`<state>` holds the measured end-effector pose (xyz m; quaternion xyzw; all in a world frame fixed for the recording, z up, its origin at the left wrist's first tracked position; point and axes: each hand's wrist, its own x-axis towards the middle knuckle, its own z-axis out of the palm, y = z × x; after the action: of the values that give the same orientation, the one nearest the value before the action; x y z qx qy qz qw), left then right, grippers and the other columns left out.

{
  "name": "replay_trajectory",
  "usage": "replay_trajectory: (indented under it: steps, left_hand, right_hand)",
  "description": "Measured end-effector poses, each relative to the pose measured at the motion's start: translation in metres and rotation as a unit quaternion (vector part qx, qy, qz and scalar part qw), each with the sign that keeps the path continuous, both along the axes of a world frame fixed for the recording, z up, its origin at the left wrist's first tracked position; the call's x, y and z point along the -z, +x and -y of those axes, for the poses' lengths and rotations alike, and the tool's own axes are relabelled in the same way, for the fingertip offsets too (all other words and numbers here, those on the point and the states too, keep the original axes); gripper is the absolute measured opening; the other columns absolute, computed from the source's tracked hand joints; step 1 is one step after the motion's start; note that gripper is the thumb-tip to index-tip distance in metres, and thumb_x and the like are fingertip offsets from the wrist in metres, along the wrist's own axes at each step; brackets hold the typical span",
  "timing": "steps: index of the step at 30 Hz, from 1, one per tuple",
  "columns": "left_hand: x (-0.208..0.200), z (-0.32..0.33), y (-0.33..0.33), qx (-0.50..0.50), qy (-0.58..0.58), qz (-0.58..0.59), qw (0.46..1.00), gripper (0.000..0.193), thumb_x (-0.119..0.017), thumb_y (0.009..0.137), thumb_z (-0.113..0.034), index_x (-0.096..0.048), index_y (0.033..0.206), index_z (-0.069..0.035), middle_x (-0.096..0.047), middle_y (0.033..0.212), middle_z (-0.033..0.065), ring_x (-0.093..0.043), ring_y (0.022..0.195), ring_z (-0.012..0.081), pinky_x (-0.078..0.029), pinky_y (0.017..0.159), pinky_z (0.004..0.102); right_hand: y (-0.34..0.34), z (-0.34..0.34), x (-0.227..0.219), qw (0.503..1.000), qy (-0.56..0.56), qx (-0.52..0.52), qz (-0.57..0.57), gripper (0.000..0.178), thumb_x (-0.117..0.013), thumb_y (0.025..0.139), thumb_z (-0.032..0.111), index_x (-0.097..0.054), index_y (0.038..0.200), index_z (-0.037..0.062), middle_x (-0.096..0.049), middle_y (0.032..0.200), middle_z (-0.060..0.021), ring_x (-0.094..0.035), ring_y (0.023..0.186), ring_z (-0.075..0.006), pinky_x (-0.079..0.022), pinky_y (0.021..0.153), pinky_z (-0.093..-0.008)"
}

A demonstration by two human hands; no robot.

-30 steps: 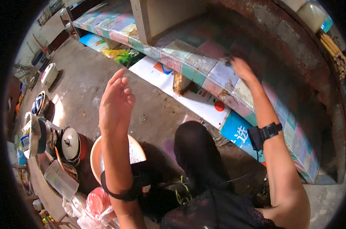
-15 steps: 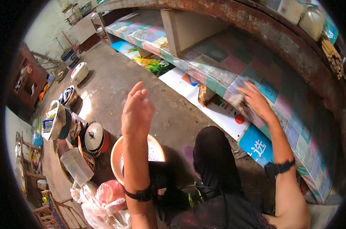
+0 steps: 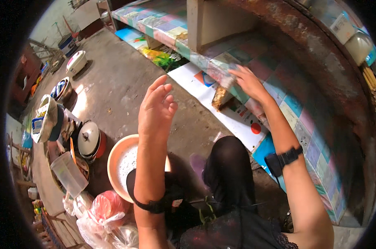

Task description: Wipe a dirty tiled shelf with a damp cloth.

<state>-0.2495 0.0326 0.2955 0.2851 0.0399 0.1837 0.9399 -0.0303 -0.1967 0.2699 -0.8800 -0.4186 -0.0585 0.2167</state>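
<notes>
Left hand (image 3: 157, 103) raised, grip slack, empty. Right hand (image 3: 251, 86) at right-side tiled desk (image 3: 307, 120); grip blurred, can't tell.

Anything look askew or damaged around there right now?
The clear plastic container by the lidded pot sits tilted. The block under the tiled ledge has a rough, patchy face, possibly worn or damaged.

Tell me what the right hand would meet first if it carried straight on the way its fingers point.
Probably the pale upright post on the tiled ledge, ahead and to the left of the right hand. Blur leaves its height unclear, so it might brush the ledge itself first.
</notes>
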Motion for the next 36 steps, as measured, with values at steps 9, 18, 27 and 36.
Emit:
replay_trajectory:
  steps: [9, 18, 27, 36]
  left_hand:
    - [-0.023, -0.043, -0.026, -0.07, 0.012, 0.029, 0.997, 0.032, -0.05, 0.085, -0.006, -0.045, 0.116, 0.0, -0.058, 0.089, 0.0082, -0.054, 0.069, 0.0129, -0.047, 0.06, 0.024]
    - [-0.03, -0.053, -0.073, -0.134, -0.024, 0.005, 0.991, 0.031, -0.051, 0.084, -0.004, -0.049, 0.115, -0.002, -0.059, 0.084, 0.0071, -0.053, 0.066, 0.0149, -0.046, 0.059, 0.0262]
    - [-0.02, 0.021, -0.073, -0.089, 0.058, -0.098, 0.99, 0.032, -0.052, 0.086, -0.014, -0.047, 0.116, -0.005, -0.059, 0.098, 0.0096, -0.058, 0.077, 0.0136, -0.049, 0.064, 0.0247]
    - [-0.042, 0.076, -0.101, -0.142, -0.01, -0.184, 0.973, 0.067, -0.042, 0.087, -0.05, -0.028, 0.127, 0.002, -0.046, 0.118, 0.0161, -0.044, 0.11, 0.0324, -0.037, 0.092, 0.0494]
  right_hand:
    - [-0.002, -0.023, 0.0, 0.996, 0.004, -0.062, 0.059, 0.033, -0.056, 0.071, -0.006, -0.06, 0.098, 0.0119, -0.041, 0.131, -0.0104, -0.037, 0.121, -0.0279, -0.033, 0.098, -0.0339]
    - [-0.08, 0.087, -0.032, 0.972, 0.153, 0.066, -0.168, 0.038, -0.04, 0.069, -0.011, -0.062, 0.097, 0.0036, -0.05, 0.123, -0.0108, -0.05, 0.109, -0.0204, -0.042, 0.087, -0.03]
    - [-0.111, -0.008, -0.059, 0.491, 0.472, -0.24, -0.692, 0.034, -0.04, 0.09, 0.014, -0.043, 0.123, 0.0062, -0.052, 0.116, -0.0164, -0.055, 0.103, -0.0251, -0.05, 0.081, -0.0447]
    - [-0.157, -0.062, -0.054, 0.556, 0.355, -0.191, -0.726, 0.034, -0.039, 0.092, 0.022, -0.046, 0.119, 0.0025, -0.054, 0.115, -0.0109, -0.056, 0.099, -0.0214, -0.048, 0.084, -0.0369]
